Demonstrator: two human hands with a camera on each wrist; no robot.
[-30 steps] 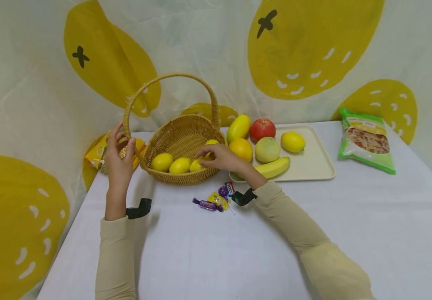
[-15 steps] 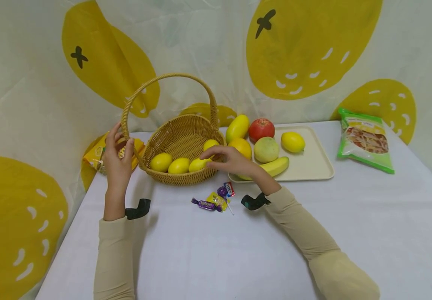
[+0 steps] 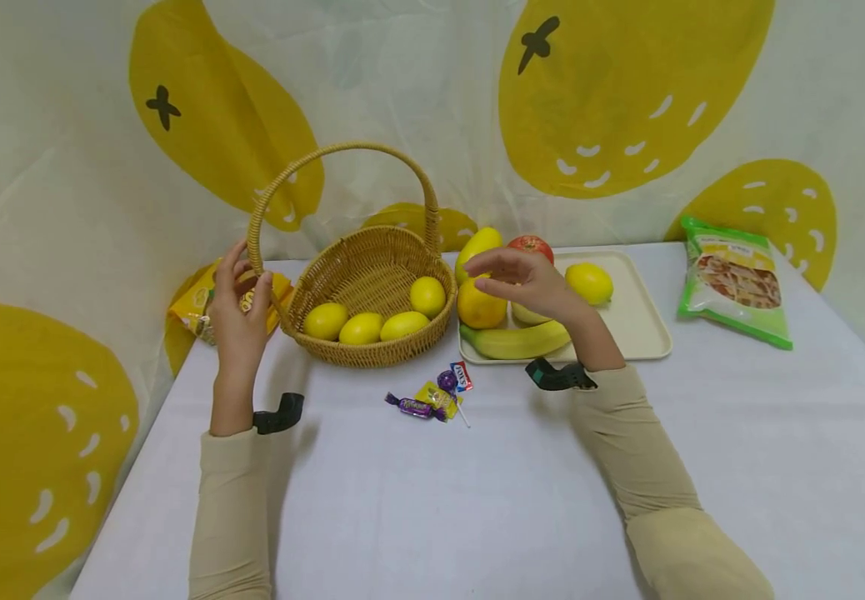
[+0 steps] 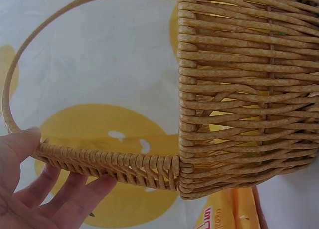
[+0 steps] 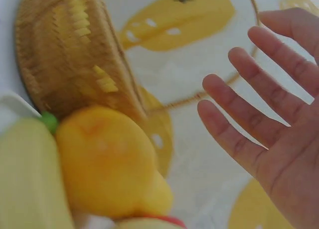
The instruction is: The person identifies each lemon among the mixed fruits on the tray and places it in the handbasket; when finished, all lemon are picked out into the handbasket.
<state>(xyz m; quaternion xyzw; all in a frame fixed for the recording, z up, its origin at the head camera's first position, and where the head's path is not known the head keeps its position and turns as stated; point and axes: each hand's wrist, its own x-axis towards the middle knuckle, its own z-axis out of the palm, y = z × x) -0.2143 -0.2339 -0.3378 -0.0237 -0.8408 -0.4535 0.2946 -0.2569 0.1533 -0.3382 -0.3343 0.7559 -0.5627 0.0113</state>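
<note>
My left hand [image 3: 240, 312] holds the left side of the wicker basket's handle [image 4: 109, 162], thumb on one side and fingers on the other. Several yellow lemons [image 3: 361, 328] lie along the near and right side inside the basket [image 3: 365, 357]. My right hand [image 3: 528, 285] hovers over the left part of the cream tray [image 3: 646, 329], its fingers extended and nothing in them. Below and beside it are an orange [image 3: 480, 308], a banana [image 3: 518, 342], a yellow mango [image 3: 477, 244] and a red pomegranate [image 3: 532, 243]. A pale round fruit is mostly hidden behind the hand.
Another lemon [image 3: 590, 283] lies on the tray's right half. Wrapped candies [image 3: 413, 408] and a lollipop [image 3: 447, 381] lie in front of the basket. A yellow snack bag [image 3: 196, 312] sits behind my left hand; a green-edged food bag [image 3: 736, 279] is at far right.
My right hand has let go of a lemon inside the basket, lifted out and moved right over the tray. The left hand stays on the handle.
</note>
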